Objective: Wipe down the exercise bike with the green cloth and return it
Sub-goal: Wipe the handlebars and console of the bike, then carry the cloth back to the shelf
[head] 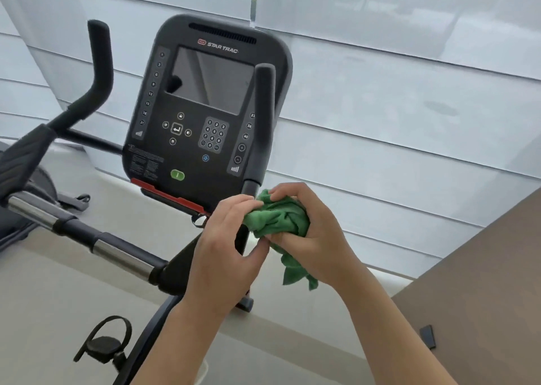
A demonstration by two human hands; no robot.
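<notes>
- below the console (pixel 202 103) of the exercise bike (pixel 164 261), both hands meet around the green cloth (pixel 276 219), which is bunched up in the air just in front of the right handlebar post (pixel 263 121)
- the right hand (pixel 310 232) has its grip curled around the bundle of the cloth, thumb on top, and a loose end of the cloth hangs down under this hand
- the left hand (pixel 231 244) has its grip pinching the left side of the cloth with fingers and thumb
- the console screen is dark, with a keypad and a green button (pixel 177 175) below it
- the left handlebar (pixel 99 62) rises at the left, and a chrome bar (pixel 87 235) runs across below it
- a pedal (pixel 105 343) with a strap is at the bottom left, over the pale floor (pixel 44 311)
- a brown surface (pixel 483 282) is at the right, with a small dark object (pixel 428 336) on it
</notes>
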